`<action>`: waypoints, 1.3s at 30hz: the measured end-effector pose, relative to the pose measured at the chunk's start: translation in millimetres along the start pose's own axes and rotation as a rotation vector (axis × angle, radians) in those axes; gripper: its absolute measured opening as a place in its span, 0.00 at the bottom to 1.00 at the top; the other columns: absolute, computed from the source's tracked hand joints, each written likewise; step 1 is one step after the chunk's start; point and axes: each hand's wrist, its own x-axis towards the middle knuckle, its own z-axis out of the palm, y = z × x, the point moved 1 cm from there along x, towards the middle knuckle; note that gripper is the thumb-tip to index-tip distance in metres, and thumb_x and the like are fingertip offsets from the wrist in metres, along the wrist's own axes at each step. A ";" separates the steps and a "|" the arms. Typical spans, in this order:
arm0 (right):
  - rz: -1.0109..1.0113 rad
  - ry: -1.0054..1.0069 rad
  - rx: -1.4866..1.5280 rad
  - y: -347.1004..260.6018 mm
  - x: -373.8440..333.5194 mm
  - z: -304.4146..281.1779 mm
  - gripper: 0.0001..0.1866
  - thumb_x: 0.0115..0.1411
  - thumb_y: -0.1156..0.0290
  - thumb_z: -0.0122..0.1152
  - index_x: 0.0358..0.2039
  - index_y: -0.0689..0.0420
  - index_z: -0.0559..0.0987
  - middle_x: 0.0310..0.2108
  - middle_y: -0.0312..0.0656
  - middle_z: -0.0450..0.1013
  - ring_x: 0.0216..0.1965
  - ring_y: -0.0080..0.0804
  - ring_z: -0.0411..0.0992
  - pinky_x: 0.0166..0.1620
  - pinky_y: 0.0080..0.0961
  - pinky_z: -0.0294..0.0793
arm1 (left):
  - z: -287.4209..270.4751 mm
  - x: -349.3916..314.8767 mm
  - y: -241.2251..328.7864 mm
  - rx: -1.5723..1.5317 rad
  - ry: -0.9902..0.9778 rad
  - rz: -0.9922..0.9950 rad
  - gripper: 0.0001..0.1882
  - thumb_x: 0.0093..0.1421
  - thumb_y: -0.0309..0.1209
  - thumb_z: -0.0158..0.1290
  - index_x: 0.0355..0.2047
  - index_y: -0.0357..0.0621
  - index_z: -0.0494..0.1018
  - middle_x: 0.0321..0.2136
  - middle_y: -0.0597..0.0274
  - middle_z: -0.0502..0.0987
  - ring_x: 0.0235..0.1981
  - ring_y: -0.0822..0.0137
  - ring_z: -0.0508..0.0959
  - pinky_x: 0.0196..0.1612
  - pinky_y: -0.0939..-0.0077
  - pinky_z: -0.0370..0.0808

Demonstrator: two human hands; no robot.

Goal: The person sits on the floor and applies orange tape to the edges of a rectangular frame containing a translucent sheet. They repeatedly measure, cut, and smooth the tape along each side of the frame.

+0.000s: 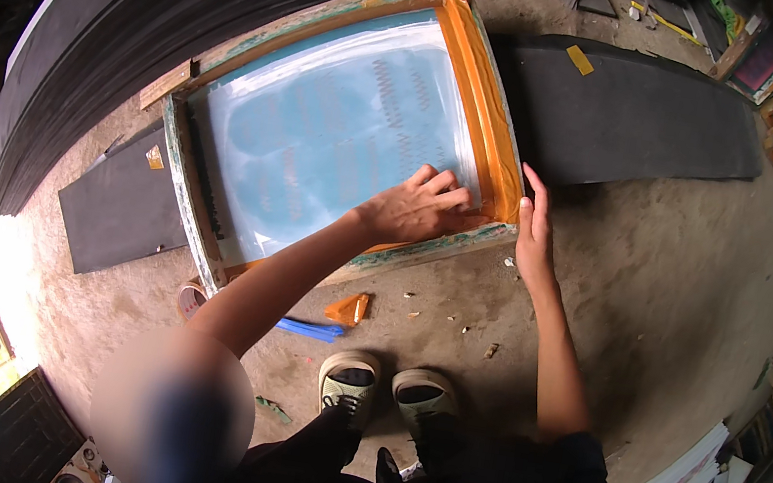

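A wooden screen-printing frame (182, 151) with pale blue mesh lies tilted across the upper middle. Faint reddish zigzag marks show in the mesh. Brown packing tape (476, 95) covers its right inner border and runs along part of the near side. My left hand (420, 205) is at the near right corner, fingers curled down against the mesh and tape; the fingertips are hidden, so what they pinch, if anything, does not show. Against the outer right edge by that corner rests my right hand (535, 232), fingers stretched along the side and thumb apart.
Dark flat sheets (635, 119) lie beyond the frame, and a tall dark stack (118, 31) rises at the upper left. A tape roll (191, 299), a crumpled tape piece (348, 309) and a blue strip (311, 329) lie near my shoes (349, 381).
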 end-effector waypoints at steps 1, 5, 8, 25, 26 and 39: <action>0.012 -0.002 0.002 -1.8 -1.0 -0.4 0.20 0.67 0.66 0.30 0.57 0.58 0.59 0.57 0.47 0.57 0.59 0.40 0.54 0.60 0.34 0.52 | -2.3 -10.9 -3.8 0.015 -0.013 0.018 0.26 0.60 0.33 0.37 0.59 0.75 0.57 0.35 0.70 0.59 0.39 0.69 0.61 0.40 0.74 0.61; 0.029 -0.016 -0.004 -3.1 -1.0 -0.4 0.21 0.67 0.64 0.29 0.58 0.58 0.57 0.58 0.46 0.56 0.60 0.40 0.52 0.61 0.35 0.51 | -6.5 -39.3 -6.9 0.024 0.024 0.011 0.27 0.60 0.33 0.36 0.59 0.74 0.56 0.34 0.71 0.59 0.38 0.71 0.62 0.40 0.74 0.61; -0.003 -0.015 0.005 -1.5 0.3 3.1 0.21 0.67 0.65 0.29 0.58 0.58 0.57 0.58 0.46 0.56 0.60 0.41 0.52 0.61 0.34 0.51 | -7.6 -30.2 -1.6 0.082 0.054 -0.042 0.25 0.60 0.34 0.37 0.58 0.73 0.59 0.31 0.71 0.59 0.36 0.72 0.62 0.39 0.73 0.61; 0.033 -0.027 0.013 -0.3 -1.2 -2.4 0.20 0.67 0.66 0.30 0.58 0.58 0.57 0.58 0.46 0.55 0.61 0.40 0.52 0.61 0.34 0.50 | -6.1 -24.3 -5.8 0.094 0.085 0.057 0.26 0.59 0.33 0.38 0.60 0.62 0.56 0.30 0.70 0.58 0.35 0.74 0.61 0.40 0.76 0.61; 0.031 -0.030 0.010 0.2 -1.3 -2.6 0.21 0.67 0.66 0.30 0.58 0.58 0.57 0.59 0.46 0.55 0.61 0.40 0.52 0.61 0.34 0.50 | -7.6 -20.0 -3.3 0.043 0.105 0.073 0.26 0.59 0.33 0.38 0.60 0.62 0.56 0.30 0.70 0.58 0.35 0.74 0.61 0.39 0.76 0.61; -0.434 -0.063 -0.455 -57.3 22.8 -1.1 0.16 0.51 0.77 0.58 0.42 0.57 0.70 0.41 0.43 0.65 0.45 0.39 0.62 0.47 0.34 0.63 | -88.9 -183.2 8.3 0.052 -0.194 -0.602 0.30 0.60 0.23 0.36 0.60 0.70 0.54 0.38 0.62 0.62 0.38 0.64 0.64 0.45 0.61 0.63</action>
